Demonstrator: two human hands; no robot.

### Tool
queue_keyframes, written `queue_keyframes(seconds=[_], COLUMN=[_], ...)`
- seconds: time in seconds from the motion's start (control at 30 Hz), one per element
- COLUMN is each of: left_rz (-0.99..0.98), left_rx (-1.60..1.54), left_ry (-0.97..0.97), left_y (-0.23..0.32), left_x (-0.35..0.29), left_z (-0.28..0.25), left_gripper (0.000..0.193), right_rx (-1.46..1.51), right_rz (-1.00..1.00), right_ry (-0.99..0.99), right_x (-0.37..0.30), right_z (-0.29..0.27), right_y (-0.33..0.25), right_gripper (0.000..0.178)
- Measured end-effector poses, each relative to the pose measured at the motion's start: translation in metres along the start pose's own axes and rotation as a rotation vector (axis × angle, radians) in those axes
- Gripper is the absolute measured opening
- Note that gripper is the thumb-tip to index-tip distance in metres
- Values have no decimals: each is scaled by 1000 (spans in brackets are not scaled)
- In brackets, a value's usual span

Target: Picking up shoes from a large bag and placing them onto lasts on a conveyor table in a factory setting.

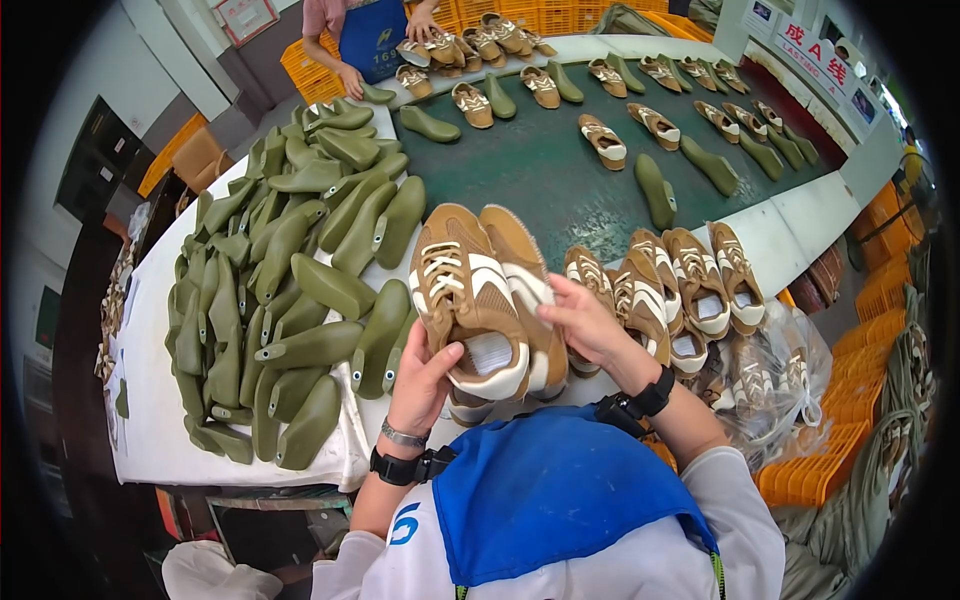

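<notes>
A pair of brown shoe uppers with white stripes and laces is held up in front of me. My left hand (422, 375) grips the left shoe upper (455, 295) at its heel, the thumb on the collar rim. Pressed against its right side is the second shoe upper (525, 270), which my right hand (585, 318) holds with its fingers closed on the edge. A white paper shows inside the left one. Several more shoe uppers (697, 268) stand on the table just right of my right hand.
Olive-green shoe lasts (275, 240) lie heaped on the white table (140, 400) at left. Pairs of uppers and lasts stand along the green conveyor belt (540, 195). Across it, a person in a blue apron (374, 45) handles shoes. Bagged uppers (755, 385) and orange crates (820, 465) are at right.
</notes>
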State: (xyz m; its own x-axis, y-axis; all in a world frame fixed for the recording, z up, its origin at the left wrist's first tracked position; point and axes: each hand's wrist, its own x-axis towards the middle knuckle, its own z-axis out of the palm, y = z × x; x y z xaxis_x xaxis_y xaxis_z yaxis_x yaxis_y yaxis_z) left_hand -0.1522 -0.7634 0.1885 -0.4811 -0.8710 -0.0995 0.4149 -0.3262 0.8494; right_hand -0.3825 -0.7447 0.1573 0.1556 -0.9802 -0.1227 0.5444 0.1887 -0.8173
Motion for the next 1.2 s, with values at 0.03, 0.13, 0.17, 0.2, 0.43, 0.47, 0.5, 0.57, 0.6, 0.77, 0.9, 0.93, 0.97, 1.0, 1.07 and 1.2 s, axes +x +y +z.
queue_keyframes(seconds=[0.03, 0.13, 0.17, 0.2, 0.43, 0.47, 0.5, 0.57, 0.6, 0.77, 0.9, 0.93, 0.97, 1.0, 1.07, 1.2], left_rz=[-13, 129, 184, 189, 303, 310, 316, 306, 297, 260, 238, 238, 221, 204, 200, 219], left_rx=[17, 130, 231, 233, 226, 241, 255, 265, 276, 176, 192, 196, 138, 82, 23, 2], left_ry=[16, 100, 133, 143, 162, 180, 196, 217, 240, 153, 174, 172, 153, 134, 143, 159], left_y=[5, 10, 14, 18, 26, 26, 26, 26, 26, 10, 8, 9, 10, 11, 11, 18], left_x=[0, 2, 1, 0, -2, -3, -4, -4, -3, 3, 2, 1, 0, 0, -2, -8], left_z=[-2, -8, -7, -7, -10, -12, -15, -21, -23, -17, -12, -13, -15, -17, -21, -26], left_gripper=[55, 55, 56, 56, 61, 61, 62, 61, 61, 63, 63, 63, 63, 63, 63, 62], right_rx=[75, -1, -67, -40, 401, 463, 526, 610, 695, -148, -422, -578, -734, -731, -500, -432], right_rz=[-55, -243, -206, -160, 115, 105, 94, 119, 143, -75, -166, -212, -258, -261, -152, 61], right_ry=[96, 168, 213, 166, 29, 36, 44, -17, -80, 108, 169, 176, 182, 181, 42, -140], right_x=[1, 5, 1, 1, 12, 12, 12, 13, 13, 23, 17, 18, 18, 17, 10, 6], right_z=[-1, -17, -14, -15, -12, -13, -13, -21, -24, 26, 25, 21, 19, 17, 23, 19], right_y=[0, -4, -15, -17, 22, 21, 20, 15, 13, 1, 2, 3, 3, 1, -11, -4], right_gripper=[44, 44, 42, 43, 49, 47, 44, 44, 43, 56, 64, 66, 68, 68, 70, 70])
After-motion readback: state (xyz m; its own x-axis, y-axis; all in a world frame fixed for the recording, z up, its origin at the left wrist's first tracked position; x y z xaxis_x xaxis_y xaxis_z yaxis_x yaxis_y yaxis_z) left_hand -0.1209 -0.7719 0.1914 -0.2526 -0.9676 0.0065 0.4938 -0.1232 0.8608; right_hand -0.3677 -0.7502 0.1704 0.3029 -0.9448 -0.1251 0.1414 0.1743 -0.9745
